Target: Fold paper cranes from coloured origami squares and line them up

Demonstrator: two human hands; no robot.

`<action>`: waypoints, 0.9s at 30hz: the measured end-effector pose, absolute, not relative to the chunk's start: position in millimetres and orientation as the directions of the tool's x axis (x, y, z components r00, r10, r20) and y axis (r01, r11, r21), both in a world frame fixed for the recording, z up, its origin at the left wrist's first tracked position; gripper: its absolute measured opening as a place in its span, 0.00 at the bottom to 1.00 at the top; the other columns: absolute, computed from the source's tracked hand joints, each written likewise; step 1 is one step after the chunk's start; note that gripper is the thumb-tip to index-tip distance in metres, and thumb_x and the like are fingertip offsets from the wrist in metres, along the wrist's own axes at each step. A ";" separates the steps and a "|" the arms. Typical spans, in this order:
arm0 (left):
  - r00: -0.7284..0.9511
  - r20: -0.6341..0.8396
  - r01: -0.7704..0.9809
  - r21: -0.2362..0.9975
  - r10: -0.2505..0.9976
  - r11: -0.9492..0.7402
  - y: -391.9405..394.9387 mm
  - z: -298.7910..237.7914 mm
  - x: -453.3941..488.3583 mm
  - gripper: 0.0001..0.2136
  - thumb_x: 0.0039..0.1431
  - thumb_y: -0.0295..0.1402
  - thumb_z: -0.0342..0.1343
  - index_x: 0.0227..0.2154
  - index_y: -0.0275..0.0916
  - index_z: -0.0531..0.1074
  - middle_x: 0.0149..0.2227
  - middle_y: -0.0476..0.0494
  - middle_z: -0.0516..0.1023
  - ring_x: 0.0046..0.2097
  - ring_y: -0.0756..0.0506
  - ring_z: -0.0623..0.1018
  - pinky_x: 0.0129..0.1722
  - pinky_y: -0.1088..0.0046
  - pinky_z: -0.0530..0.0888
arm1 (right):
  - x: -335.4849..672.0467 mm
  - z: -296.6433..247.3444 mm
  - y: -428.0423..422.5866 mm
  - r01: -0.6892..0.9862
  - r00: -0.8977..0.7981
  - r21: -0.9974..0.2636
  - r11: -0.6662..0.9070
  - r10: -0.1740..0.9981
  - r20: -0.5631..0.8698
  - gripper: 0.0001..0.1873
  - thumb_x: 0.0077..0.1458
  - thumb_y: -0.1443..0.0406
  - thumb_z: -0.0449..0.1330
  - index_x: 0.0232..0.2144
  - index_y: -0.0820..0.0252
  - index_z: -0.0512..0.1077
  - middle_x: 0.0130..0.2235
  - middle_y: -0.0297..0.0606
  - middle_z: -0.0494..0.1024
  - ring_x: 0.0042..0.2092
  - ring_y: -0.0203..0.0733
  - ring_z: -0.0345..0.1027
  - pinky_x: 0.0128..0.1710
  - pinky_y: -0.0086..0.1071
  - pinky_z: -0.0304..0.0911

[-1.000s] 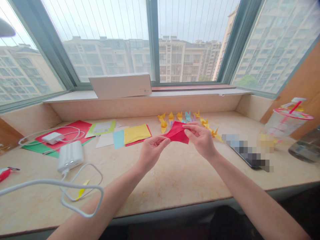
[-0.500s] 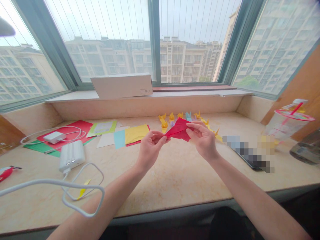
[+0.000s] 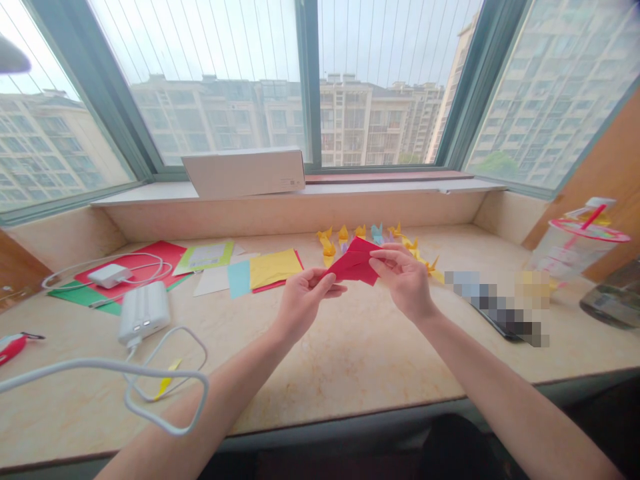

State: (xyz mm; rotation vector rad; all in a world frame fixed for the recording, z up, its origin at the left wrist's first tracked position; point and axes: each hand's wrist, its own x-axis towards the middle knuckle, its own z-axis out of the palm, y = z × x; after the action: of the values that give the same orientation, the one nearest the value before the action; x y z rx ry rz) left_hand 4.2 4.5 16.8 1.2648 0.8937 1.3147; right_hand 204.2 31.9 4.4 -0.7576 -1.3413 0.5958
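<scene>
Between my two hands, a folded red origami paper [image 3: 354, 261] is held up above the stone counter. My left hand [image 3: 307, 293] pinches its left corner between thumb and fingers. At the right edge, my right hand [image 3: 403, 277] grips the paper the same way, thumb in front. Creased flaps show on the side facing me. Behind the paper stand several small folded paper cranes, among them a yellow crane [image 3: 325, 239] and a light blue crane [image 3: 377, 233]; the red paper hides part of the group.
Left of my hands lie a yellow paper stack [image 3: 275, 268] and a blue sheet [image 3: 239, 279]. Farther left are a white power bank [image 3: 144, 312] and a looping white cable [image 3: 165, 427]. On the right sit a phone [image 3: 500, 320], partly blurred out, and a plastic cup [image 3: 565, 250].
The red paper's left part has opened wider and looks less pointed. My left fingers have shifted their hold at its left corner; my right hand has moved slightly left.
</scene>
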 end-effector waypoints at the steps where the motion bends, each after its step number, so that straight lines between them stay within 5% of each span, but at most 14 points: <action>1: 0.118 0.190 -0.181 0.969 0.975 -0.167 4.2 17.2 4.3 0.14 0.54 0.39 0.66 0.36 0.32 0.76 0.32 0.40 0.84 0.35 0.43 0.85 0.41 0.66 0.82 | 204.4 5.2 32.6 0.055 0.161 -0.780 0.623 0.766 0.623 0.07 0.52 0.60 0.69 0.34 0.54 0.81 0.44 0.39 0.73 0.43 0.42 0.74 0.46 0.38 0.74; 13: 0.137 0.252 -0.133 0.963 0.958 -0.235 1.8 17.9 4.7 0.17 0.61 0.45 0.58 0.35 0.32 0.76 0.34 0.37 0.84 0.33 0.43 0.84 0.33 0.69 0.81 | 206.8 11.1 34.0 -0.082 0.189 -0.861 0.503 0.856 0.482 0.13 0.48 0.57 0.70 0.33 0.56 0.77 0.34 0.36 0.79 0.36 0.41 0.75 0.39 0.36 0.72; 20: 0.045 0.239 -0.103 0.967 0.970 -0.234 5.4 15.6 2.2 0.16 0.60 0.43 0.61 0.30 0.32 0.74 0.30 0.39 0.83 0.29 0.45 0.83 0.29 0.71 0.80 | 210.7 11.1 37.0 -0.191 0.177 -0.890 0.414 0.906 0.384 0.19 0.46 0.59 0.72 0.42 0.53 0.76 0.34 0.32 0.79 0.32 0.36 0.74 0.32 0.30 0.69; 27: -0.052 0.268 -0.156 0.949 0.962 -0.273 9.8 18.0 -1.9 0.16 0.59 0.44 0.61 0.28 0.33 0.73 0.27 0.42 0.80 0.25 0.48 0.80 0.25 0.74 0.77 | 214.4 6.7 40.7 -0.255 -0.047 -0.933 0.254 0.960 0.275 0.23 0.48 0.61 0.72 0.47 0.56 0.78 0.41 0.38 0.84 0.40 0.41 0.78 0.46 0.37 0.71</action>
State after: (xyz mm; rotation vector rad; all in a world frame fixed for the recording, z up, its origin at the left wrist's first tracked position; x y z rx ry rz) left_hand -1.9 9.8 18.0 1.2659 0.9661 1.5035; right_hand 214.4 40.7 6.7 -0.7909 -1.1977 1.1739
